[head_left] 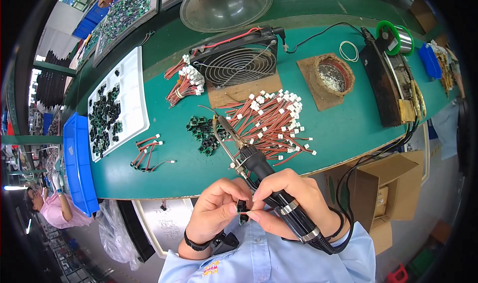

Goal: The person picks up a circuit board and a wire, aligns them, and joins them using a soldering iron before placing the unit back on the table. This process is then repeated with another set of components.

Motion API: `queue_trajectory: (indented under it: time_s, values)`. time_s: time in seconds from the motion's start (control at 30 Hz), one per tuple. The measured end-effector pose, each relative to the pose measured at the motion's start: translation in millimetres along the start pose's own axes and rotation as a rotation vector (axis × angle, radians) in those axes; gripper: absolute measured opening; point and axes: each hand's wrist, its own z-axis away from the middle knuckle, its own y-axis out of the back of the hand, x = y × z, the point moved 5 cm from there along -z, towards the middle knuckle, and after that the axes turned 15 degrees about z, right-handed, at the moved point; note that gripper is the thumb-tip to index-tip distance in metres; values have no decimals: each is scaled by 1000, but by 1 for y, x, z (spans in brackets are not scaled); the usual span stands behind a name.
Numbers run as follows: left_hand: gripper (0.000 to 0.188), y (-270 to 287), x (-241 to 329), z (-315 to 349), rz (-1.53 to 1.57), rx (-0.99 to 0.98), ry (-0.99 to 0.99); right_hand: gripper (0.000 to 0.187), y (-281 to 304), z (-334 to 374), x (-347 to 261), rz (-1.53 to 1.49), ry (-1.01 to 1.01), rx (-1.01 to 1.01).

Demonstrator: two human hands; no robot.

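Observation:
Close to my chest, my left hand (217, 209) is closed, pinching a small black-and-green part (242, 211) between thumb and fingers. My right hand (294, 201) carries a black soldering iron (255, 163) with a solder-feed tube, its tip pointing away over the table. The thumb and forefinger of that same hand meet at the small part; whether they grip a wire there is hard to see. Beyond the iron's tip lies a pile of small black-and-green parts (205, 133). To its right spreads a heap of red-and-black wires with white connectors (271, 123).
A fan (236, 64) stands at the back, beside bundled wires (184, 84). A solder pot (332, 76), a solder spool (401, 39) and a black box-shaped unit (381, 84) sit rightward. Leftward are a white tray (138, 91), a blue bin (78, 163) and several soldered wires (148, 151).

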Motion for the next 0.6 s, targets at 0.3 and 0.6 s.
queue_trajectory:
  time_s: [0.3, 0.6]
  values:
    - [20, -1, 0, -1, -5, 11, 11, 34, 2, 0, 0, 4, 3, 5]
    - [18, -1, -4, 0, 10, 19, 3, 34, 4, 2, 0, -9, 21, 8]
